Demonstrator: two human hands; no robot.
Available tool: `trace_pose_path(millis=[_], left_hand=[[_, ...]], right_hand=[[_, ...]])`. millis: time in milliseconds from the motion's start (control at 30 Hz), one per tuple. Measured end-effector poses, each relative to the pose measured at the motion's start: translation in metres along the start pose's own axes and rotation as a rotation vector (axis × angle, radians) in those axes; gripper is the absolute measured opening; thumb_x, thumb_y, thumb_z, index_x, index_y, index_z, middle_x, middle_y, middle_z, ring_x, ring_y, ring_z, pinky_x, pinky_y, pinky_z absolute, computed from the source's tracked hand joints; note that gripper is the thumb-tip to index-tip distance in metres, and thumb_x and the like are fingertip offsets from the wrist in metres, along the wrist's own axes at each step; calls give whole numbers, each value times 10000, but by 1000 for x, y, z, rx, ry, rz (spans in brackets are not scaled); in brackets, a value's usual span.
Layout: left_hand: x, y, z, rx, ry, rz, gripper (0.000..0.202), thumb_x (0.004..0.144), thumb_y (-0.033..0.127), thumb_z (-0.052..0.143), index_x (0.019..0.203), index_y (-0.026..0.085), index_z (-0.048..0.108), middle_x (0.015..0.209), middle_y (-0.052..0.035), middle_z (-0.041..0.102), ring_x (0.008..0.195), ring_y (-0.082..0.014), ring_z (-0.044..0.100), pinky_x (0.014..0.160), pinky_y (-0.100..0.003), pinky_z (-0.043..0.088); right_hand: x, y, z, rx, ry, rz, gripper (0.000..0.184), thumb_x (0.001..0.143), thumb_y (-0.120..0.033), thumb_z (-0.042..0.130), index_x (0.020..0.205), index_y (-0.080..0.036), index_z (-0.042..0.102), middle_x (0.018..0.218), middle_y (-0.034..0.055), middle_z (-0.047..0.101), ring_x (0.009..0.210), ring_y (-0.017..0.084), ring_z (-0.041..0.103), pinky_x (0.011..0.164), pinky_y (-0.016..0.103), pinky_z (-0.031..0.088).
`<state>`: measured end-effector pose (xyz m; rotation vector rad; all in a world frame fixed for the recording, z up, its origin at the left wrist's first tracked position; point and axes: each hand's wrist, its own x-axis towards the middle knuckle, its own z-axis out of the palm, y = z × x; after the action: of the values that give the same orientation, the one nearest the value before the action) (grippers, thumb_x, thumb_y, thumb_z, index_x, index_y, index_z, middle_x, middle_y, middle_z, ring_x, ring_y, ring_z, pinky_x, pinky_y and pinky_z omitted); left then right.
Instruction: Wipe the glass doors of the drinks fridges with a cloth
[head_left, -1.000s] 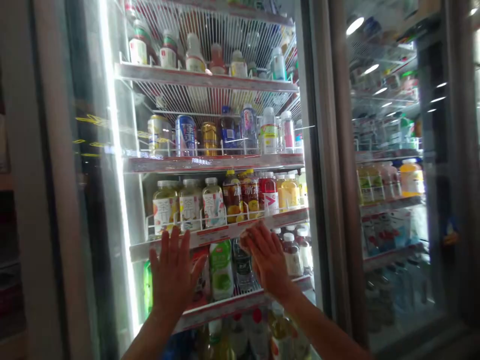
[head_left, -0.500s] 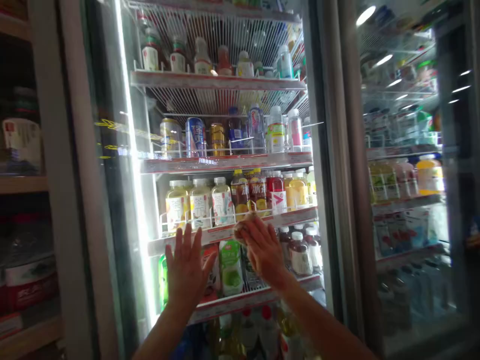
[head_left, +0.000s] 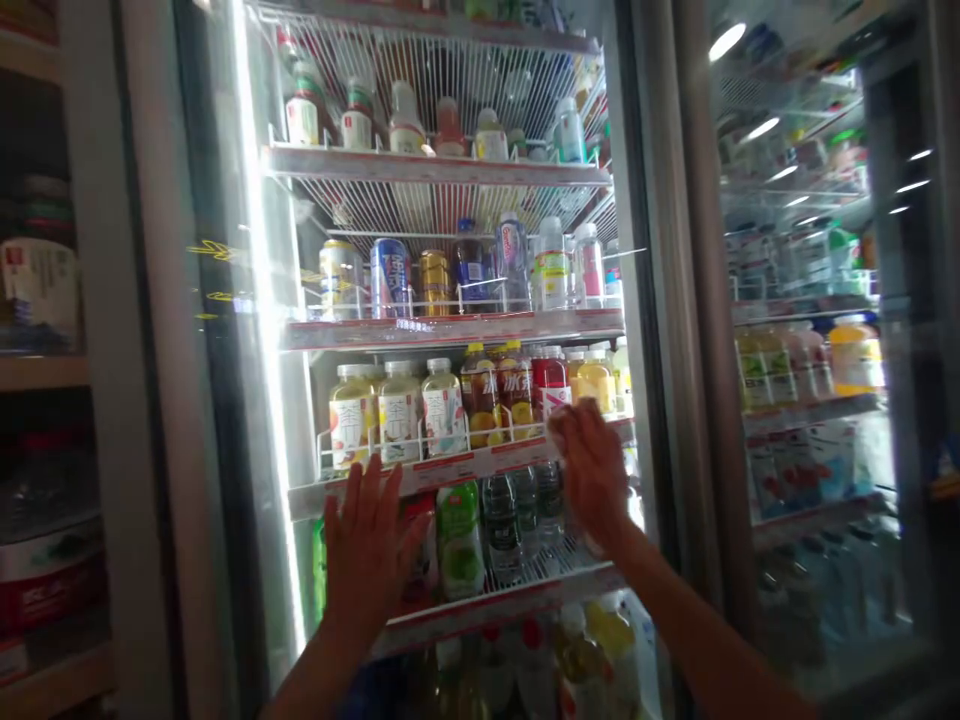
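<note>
My left hand (head_left: 370, 552) lies flat on the glass door (head_left: 225, 450) of a lit drinks fridge, fingers spread and pointing up, over the lower shelf next to a green-labelled bottle (head_left: 459, 535). My right hand (head_left: 594, 472) presses on the same glass further right, near the door's right frame (head_left: 651, 400). Its fingers are closed on a small pale cloth (head_left: 556, 438), level with the shelf of yellow tea bottles (head_left: 397, 412).
Behind the glass stand shelves of cans (head_left: 390, 276) and bottles. A second fridge door (head_left: 810, 400) with reflections stands to the right. Wooden shelves (head_left: 41, 372) with packaged goods stand at the left.
My right hand has slid with the cloth to the right and slightly up across the glass. My left hand stays flat in the same spot on the door.
</note>
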<state>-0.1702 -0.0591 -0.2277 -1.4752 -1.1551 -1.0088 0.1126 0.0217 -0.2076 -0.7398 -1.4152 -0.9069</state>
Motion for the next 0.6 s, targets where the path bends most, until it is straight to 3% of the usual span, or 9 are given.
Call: trace_pose_path(millis=[100, 167, 333, 400, 467, 533, 600], left_hand=[[10, -6, -3, 0, 43, 15, 678, 895, 322, 448, 1461, 265, 80, 1510, -107, 232, 1407, -251, 153, 1121, -515, 147], [25, -7, -4, -1, 80, -1, 681, 892, 326, 456, 1461, 263, 86, 1512, -111, 220, 1408, -255, 149, 1119, -520, 146], [65, 0, 1, -22, 82, -35, 653, 900, 387, 430, 1459, 232, 131, 1500, -133, 249, 1408, -267, 142, 1118, -529, 130], [72, 3, 3, -26, 74, -41, 648, 903, 404, 417, 1458, 225, 136, 1498, -135, 253, 1408, -267, 142, 1120, -529, 125], [72, 4, 4, -30, 66, -39, 648, 905, 414, 408, 1459, 226, 130, 1503, -128, 243, 1409, -263, 136, 1123, -523, 121], [70, 4, 4, -30, 59, -37, 643, 910, 414, 397, 1460, 233, 119, 1506, -118, 240, 1410, -258, 133, 1126, -515, 119], [68, 4, 4, -28, 53, -40, 647, 912, 413, 394, 1462, 236, 104, 1507, -117, 235, 1411, -257, 130, 1125, -516, 118]], right_hand=[[12, 40, -5, -79, 167, 234, 501, 914, -198, 347, 1413, -164, 329, 1452, 139, 345, 1360, 270, 289, 1078, 516, 304], [17, 44, -4, -86, 197, 256, 505, 913, -192, 343, 1417, -157, 320, 1456, 144, 336, 1366, 275, 273, 1076, 528, 306], [5, -4, -1, 20, -78, -61, 619, 885, -132, 360, 1462, -246, 166, 1481, 73, 307, 1393, 243, 210, 1078, 487, 327], [0, -1, -3, 36, -139, -134, 630, 883, -129, 369, 1461, -258, 155, 1466, 60, 340, 1387, 229, 230, 1081, 475, 326], [4, 19, -5, 7, -55, -77, 610, 890, -132, 371, 1457, -249, 177, 1464, 73, 341, 1379, 233, 252, 1082, 487, 321], [14, 40, -3, -44, 111, 92, 562, 903, -151, 365, 1445, -220, 234, 1469, 100, 325, 1372, 247, 267, 1080, 513, 315], [26, 45, 1, -68, 217, 220, 522, 912, -170, 350, 1429, -187, 283, 1471, 114, 315, 1374, 256, 260, 1084, 529, 307]])
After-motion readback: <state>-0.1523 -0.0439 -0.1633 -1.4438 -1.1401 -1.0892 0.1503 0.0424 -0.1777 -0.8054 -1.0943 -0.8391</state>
